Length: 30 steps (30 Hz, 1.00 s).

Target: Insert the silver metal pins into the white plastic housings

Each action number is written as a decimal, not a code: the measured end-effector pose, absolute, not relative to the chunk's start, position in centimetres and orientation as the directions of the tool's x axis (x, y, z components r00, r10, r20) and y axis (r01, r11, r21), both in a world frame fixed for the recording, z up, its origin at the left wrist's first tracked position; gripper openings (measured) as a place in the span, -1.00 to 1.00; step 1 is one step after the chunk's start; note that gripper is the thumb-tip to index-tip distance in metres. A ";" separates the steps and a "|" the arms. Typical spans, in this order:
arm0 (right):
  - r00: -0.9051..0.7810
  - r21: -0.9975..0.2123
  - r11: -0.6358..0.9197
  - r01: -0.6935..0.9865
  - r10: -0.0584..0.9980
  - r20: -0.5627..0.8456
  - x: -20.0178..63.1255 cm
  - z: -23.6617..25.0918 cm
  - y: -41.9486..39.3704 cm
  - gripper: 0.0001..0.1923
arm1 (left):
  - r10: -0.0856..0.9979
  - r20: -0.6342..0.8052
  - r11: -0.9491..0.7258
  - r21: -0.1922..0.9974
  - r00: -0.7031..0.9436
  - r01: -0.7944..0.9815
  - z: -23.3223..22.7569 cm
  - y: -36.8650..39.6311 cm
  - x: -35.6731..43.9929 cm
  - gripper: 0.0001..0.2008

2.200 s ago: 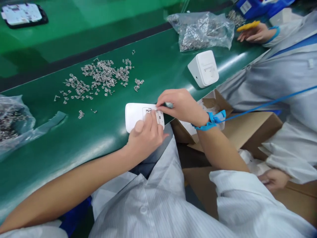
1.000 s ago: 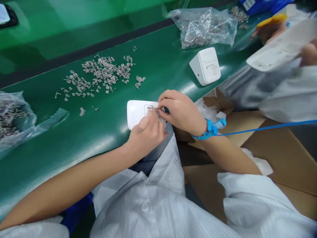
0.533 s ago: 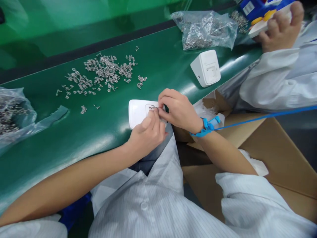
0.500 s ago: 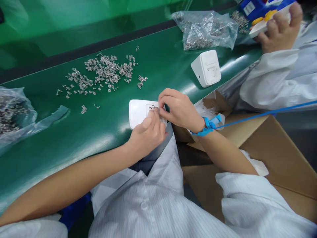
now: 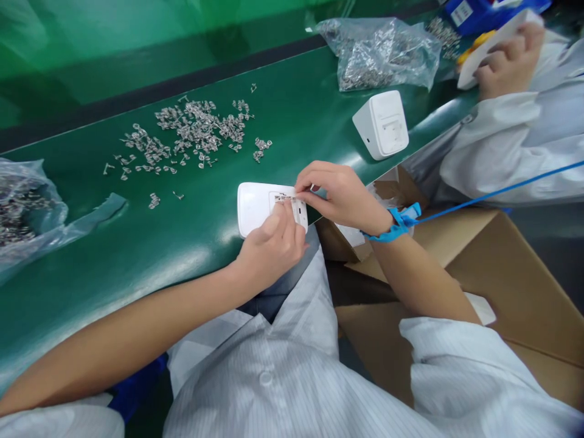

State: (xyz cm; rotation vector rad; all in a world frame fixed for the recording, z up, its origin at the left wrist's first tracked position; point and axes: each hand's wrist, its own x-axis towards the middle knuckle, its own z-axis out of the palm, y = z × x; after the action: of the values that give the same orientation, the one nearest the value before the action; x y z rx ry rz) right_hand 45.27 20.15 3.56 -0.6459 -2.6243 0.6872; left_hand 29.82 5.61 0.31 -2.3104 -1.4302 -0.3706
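White plastic housing [image 5: 255, 207]: flat on the green worktop [image 5: 182, 243] at its near edge, recess facing up. Left hand [image 5: 269, 246]: fingers [image 5: 279, 220] curled, tips pressing on the recess; whether they pinch a part cannot be told. Right hand [image 5: 340, 194]: fingers pinched together at the housing's right end, touching it. Loose metal clips [image 5: 191, 134]: scattered well beyond the fingers. Second white housing [image 5: 382, 125]: upright, beyond the right fingers.
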 end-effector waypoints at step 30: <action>-0.886 -0.021 0.887 0.462 0.460 -0.056 43.2 6.1 19.7 -0.72 | 0.794 0.381 -0.404 -0.252 0.474 0.879 0.6 6.4 30.2 -0.72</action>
State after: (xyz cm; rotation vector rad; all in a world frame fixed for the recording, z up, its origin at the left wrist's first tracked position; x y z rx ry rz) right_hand 43.18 19.69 6.08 -0.7577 -3.0997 0.0532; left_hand 30.17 6.43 0.59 -2.3096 -1.3962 -0.2792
